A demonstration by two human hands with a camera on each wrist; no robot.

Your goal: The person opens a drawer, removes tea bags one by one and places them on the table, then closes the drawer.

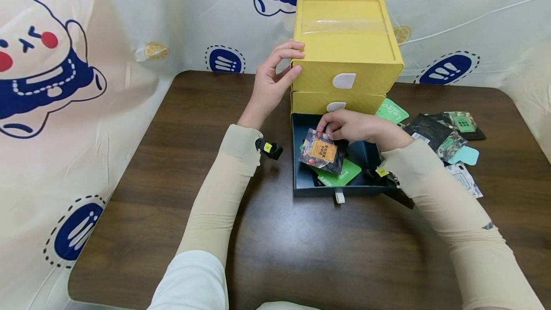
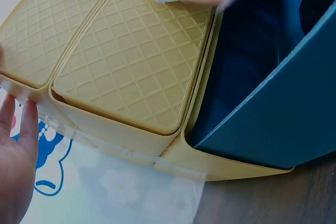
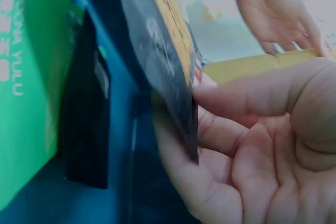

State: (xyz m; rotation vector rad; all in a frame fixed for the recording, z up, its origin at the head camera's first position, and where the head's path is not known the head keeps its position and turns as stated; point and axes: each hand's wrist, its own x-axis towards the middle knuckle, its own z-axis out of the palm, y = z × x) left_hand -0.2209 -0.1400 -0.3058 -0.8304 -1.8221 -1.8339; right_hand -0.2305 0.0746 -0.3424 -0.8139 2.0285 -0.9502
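A yellow drawer box [image 1: 344,75] stands at the back of the table, its bottom dark blue drawer [image 1: 316,192] pulled out. My left hand [image 1: 273,75] rests against the box's upper left side, thumb near the front edge and fingers extended. Over the drawer, my right hand [image 1: 357,126] pinches a dark sachet [image 1: 319,152] with an orange label between thumb and fingers. The right wrist view shows that sachet [image 3: 157,45] tilted on edge. Below it in the drawer lie a green packet [image 1: 346,173] and, in the right wrist view, a black packet [image 3: 86,129].
Right of the drawer lies a loose pile: a green card [image 1: 391,110], black sachets [image 1: 424,129], a light blue piece [image 1: 465,155] and a white packet [image 1: 465,178]. A printed curtain [image 1: 172,13] hangs behind the brown table [image 1: 172,204].
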